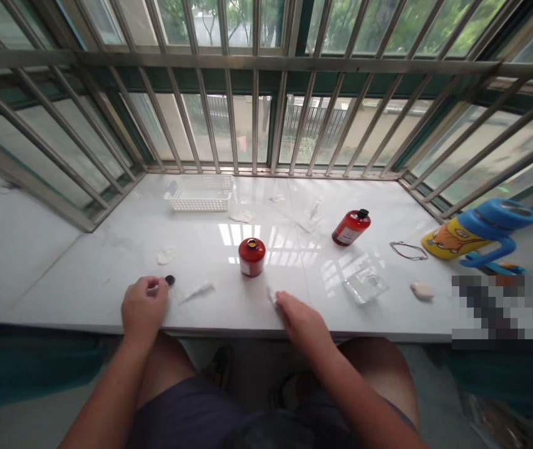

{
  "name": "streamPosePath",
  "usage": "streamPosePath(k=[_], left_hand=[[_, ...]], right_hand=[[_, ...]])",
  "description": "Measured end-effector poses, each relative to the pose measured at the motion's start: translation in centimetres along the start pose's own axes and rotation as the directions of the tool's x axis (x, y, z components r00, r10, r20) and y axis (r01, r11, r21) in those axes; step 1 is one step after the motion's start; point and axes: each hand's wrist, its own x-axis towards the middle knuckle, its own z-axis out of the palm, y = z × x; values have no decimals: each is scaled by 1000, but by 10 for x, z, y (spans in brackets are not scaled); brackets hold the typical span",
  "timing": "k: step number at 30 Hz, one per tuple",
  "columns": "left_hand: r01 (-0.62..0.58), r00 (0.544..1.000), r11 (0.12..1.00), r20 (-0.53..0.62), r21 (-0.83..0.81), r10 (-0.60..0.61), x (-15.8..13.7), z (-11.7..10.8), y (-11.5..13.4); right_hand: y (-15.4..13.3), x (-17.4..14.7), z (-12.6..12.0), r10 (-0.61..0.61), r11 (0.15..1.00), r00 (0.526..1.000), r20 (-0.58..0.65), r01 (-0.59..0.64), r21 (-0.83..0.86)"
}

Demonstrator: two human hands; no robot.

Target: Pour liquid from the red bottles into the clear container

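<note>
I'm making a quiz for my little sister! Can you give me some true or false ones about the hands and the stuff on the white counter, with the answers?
1. The nearer red bottle is to the left of the farther red bottle. True.
2. The nearer red bottle has its cap on. False: its mouth is open.
3. The loose black cap is close to the left hand. True.
4. The white basket is closer to the person than both red bottles. False: it is farther back, near the window bars.
5. The blue and yellow flask is to the right of both red bottles. True.
</note>
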Motion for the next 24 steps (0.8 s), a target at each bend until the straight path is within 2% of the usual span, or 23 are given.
streamPosePath(k=[2, 3, 4, 6, 9, 12, 14, 16, 18, 20, 24], left_hand=[[2, 1000, 1000, 2, 3, -2, 0, 0, 0], [4, 1000, 1000, 4, 4, -4, 0, 0, 0], [6, 1000, 1000, 6, 5, -6, 1, 0, 0], [9, 1000, 1000, 10, 4, -9, 1, 0, 0], [10, 1000, 1000, 14, -3, -10, 1, -2, 1], [20, 1000, 1000, 18, -9, -19, 1, -5, 4], [34, 999, 999, 18, -18, -34, 1, -7, 7], [45, 999, 998, 17, -33, -45, 2, -8, 10], [50, 999, 998, 20, -43, -49, 2, -9, 11], [52, 998, 998, 21, -42, -51, 2, -9, 11], [51, 999, 998, 14, -30, -50, 2, -7, 9]], right_hand=[[-25, -20, 8, -138, 987, 990, 22, 136, 88], [-36, -26, 7, -152, 979, 988, 35, 146, 143], [-45, -30, 3, -131, 972, 990, 51, 118, 205], [-53, -30, -14, -18, 948, 996, 91, -12, 318], [-42, -14, -52, 179, 902, 979, 95, -202, 383], [-11, 10, -92, 344, 916, 936, -78, -317, 244], [12, 26, -112, 392, 919, 886, -246, -387, 71], [31, 40, -122, 405, 882, 844, -351, -462, -93], [45, 50, -120, 430, 827, 837, -338, -515, -225], [54, 54, -108, 459, 793, 849, -260, -524, -311], [58, 47, -74, 460, 807, 874, -155, -485, -339]])
